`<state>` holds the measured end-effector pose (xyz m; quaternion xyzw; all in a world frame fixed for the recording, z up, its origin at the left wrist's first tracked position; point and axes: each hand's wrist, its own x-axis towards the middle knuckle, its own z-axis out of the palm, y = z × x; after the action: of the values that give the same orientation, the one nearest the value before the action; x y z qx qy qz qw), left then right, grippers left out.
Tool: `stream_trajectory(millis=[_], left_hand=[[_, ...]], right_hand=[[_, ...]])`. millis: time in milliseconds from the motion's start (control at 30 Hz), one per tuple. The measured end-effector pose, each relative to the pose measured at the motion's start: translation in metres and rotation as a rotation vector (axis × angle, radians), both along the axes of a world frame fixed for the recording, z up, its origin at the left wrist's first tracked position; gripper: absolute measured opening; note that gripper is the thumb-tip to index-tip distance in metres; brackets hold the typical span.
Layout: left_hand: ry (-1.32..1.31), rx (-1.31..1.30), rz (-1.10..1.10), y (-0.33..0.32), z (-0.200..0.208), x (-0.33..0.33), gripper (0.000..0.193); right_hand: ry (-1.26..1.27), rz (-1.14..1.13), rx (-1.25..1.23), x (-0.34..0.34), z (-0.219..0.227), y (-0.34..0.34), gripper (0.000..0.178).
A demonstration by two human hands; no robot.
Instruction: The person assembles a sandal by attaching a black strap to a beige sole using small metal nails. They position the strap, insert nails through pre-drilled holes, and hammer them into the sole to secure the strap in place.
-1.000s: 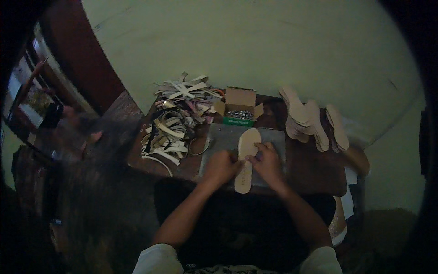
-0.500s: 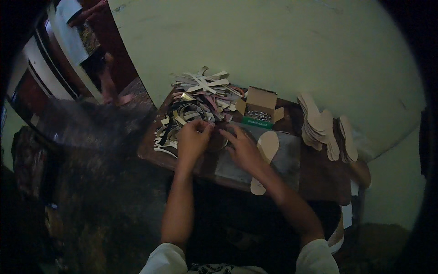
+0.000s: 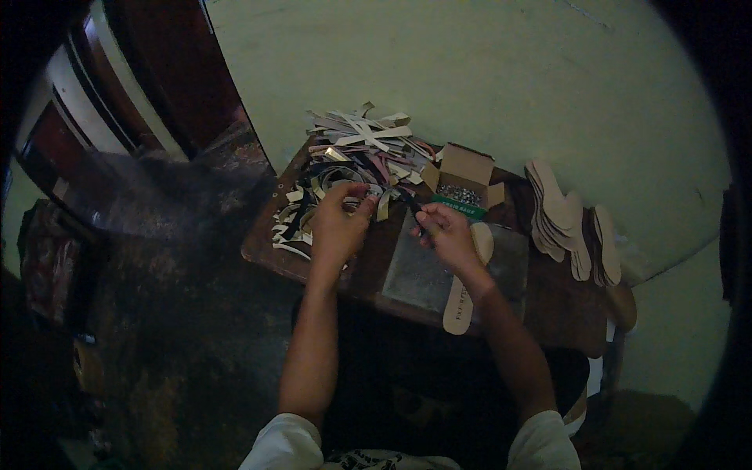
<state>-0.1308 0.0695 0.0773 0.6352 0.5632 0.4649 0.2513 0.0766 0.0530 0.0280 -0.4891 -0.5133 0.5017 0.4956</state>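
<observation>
My left hand [image 3: 341, 225] is closed in a pinch at the right side of a pile of cut strips [image 3: 333, 174]. A pale, curled strip [image 3: 375, 190] shows at its fingertips. To the right, my right hand [image 3: 452, 239] has its fingers closed on a dark narrow piece [image 3: 410, 202], which slants up and left towards the pile; its exact kind is too dim to tell. Beneath my right hand and wrist, a beige insole [image 3: 457, 307] lies on a grey slab [image 3: 415, 270], partly covered, its narrow end over the table's front edge.
An open cardboard box of small metal nails [image 3: 460, 194] stands behind my right hand. Stacked beige insoles [image 3: 548, 205] rest at the right end of the brown wooden table [image 3: 560, 309], against the green wall [image 3: 501, 78]. A doorway [image 3: 176, 70] is at the upper left.
My hands have moved apart, the right one shifting right with the dark piece now showing in its fingers. The person in the doorway is out of view. The view has shifted slightly.
</observation>
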Motion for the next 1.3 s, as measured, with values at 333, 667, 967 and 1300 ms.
stream_trajectory(millis=[333, 667, 967, 1300], left_hand=[[-0.158, -0.053, -0.104, 0.005, -0.002, -0.002, 0.032], [-0.387, -0.092, -0.015, 0.019, 0.002, -0.026, 0.029], [-0.407, 0.084, 0.018, 0.019, 0.000, -0.037, 0.020], [-0.402, 0.129, 0.061, 0.024, -0.013, -0.053, 0.020]], right_hand=[[0.117, 0.057, -0.025, 0.000, 0.019, 0.001, 0.020], [-0.052, -0.080, -0.037, -0.001, 0.043, 0.016, 0.021], [-0.570, 0.154, 0.231, -0.053, 0.064, 0.031, 0.034], [-0.431, 0.106, 0.441, -0.105, 0.038, 0.062, 0.031]])
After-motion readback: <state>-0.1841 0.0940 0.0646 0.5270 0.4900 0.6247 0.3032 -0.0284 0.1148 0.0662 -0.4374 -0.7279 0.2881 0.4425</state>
